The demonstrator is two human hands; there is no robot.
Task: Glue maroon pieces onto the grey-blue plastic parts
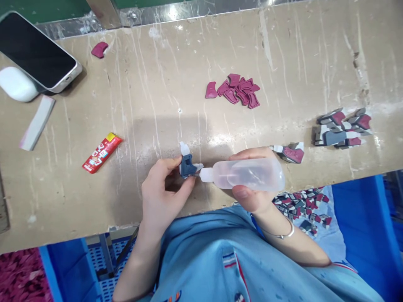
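Left grip (162,196) pinches 1 navy part (187,167); right grip (255,201) clasps 1 translucent bottle (248,174).

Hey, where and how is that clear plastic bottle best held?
Probably around the wide body of the bottle, from the near right, thumb on the near side and fingers on the far side, as the right hand has it. The bottle lies sideways, its narrow nozzle pointing left toward the blue piece in the left hand, so that end seems better left free.

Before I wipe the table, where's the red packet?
In the head view, the red packet lies left of centre, between the white strip and the left hand.
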